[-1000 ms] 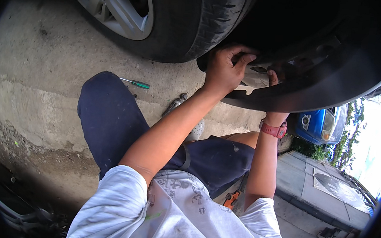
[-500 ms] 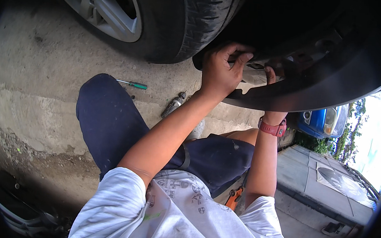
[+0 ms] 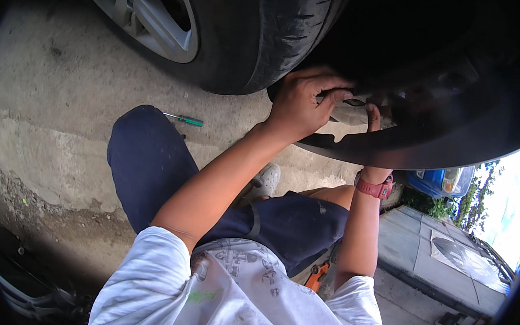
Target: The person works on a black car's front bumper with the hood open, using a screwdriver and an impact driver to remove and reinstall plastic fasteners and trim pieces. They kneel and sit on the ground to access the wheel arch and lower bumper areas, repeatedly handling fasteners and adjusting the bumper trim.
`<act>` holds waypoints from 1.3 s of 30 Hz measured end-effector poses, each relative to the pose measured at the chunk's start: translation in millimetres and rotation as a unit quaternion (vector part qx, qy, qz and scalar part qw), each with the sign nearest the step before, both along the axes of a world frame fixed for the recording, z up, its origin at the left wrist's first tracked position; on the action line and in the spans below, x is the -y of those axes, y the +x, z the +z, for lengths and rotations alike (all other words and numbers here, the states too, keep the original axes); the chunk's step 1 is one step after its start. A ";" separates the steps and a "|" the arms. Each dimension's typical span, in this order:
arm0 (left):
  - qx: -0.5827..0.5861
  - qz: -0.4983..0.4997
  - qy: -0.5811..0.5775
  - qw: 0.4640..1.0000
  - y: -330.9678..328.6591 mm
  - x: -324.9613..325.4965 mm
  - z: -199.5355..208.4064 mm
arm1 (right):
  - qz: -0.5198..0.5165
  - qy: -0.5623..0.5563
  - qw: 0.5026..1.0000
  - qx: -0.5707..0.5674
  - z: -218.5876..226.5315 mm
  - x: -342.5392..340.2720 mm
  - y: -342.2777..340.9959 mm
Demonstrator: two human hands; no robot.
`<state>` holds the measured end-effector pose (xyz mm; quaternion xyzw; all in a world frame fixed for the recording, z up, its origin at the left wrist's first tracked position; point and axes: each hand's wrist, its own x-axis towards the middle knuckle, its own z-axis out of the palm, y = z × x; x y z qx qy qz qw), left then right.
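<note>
My left hand (image 3: 301,104) is up beside the tire, at the inner edge of a curved black panel (image 3: 408,146). Its thumb and fingers are bent toward each other in a pinch, and I cannot make out what is between them. My right hand (image 3: 373,117) reaches up behind the panel from below. Only its thumb shows past the inner edge; the panel hides the other fingers. A red watch (image 3: 375,186) is on my right wrist. The car tire (image 3: 239,38) with its silver alloy wheel (image 3: 155,17) stands at the upper left.
On the concrete ground lies a screwdriver (image 3: 190,121) with a green handle, past my left knee. An orange tool (image 3: 317,276) is beside my right thigh. A blue vehicle (image 3: 436,179) and a grey wall (image 3: 410,235) stand to the right. Dark vehicle parts (image 3: 24,284) fill the lower left.
My view has shifted slightly, so the tire and panel sit lower. Both hands stay at the panel's inner edge. My left forearm now covers the bottle that showed on the ground.
</note>
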<state>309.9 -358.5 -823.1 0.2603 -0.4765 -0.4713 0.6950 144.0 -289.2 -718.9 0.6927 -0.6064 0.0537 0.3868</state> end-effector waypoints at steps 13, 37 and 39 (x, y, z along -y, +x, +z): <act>-0.060 -0.042 0.047 0.996 -4.4 2.3 2.6 | -0.017 0.003 1.000 0.012 -5.7 -0.4 -7.5; -0.160 -0.409 0.210 0.873 -6.0 28.7 -23.2 | 0.075 0.064 0.987 0.130 11.2 -0.8 21.4; -0.149 -0.429 0.210 0.866 -4.9 32.5 -27.4 | 0.071 0.057 0.986 0.140 8.7 0.8 19.5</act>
